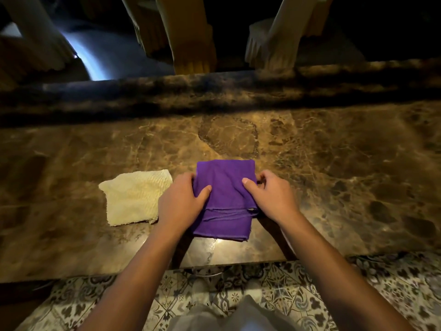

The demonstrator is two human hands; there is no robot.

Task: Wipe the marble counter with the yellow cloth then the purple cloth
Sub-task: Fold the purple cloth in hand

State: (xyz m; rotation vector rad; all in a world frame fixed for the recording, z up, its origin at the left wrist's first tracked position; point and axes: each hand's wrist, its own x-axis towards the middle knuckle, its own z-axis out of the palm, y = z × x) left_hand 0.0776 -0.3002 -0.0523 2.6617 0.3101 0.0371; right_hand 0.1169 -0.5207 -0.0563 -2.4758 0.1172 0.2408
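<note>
As the marble surface point(310, 151) gleams dark, the folded purple cloth point(224, 199) lies near its front edge, the yellow cloth point(133, 197) just left; left hand point(181, 201) and right hand point(272, 199) pinch its sides. Flat, even pressure would likely wipe best.

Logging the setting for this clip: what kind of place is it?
Probably a home kitchen or bar counter: a polished brown marble counter with a raised ledge, patterned floor tiles, and carved claw-footed furniture legs beyond.
</note>
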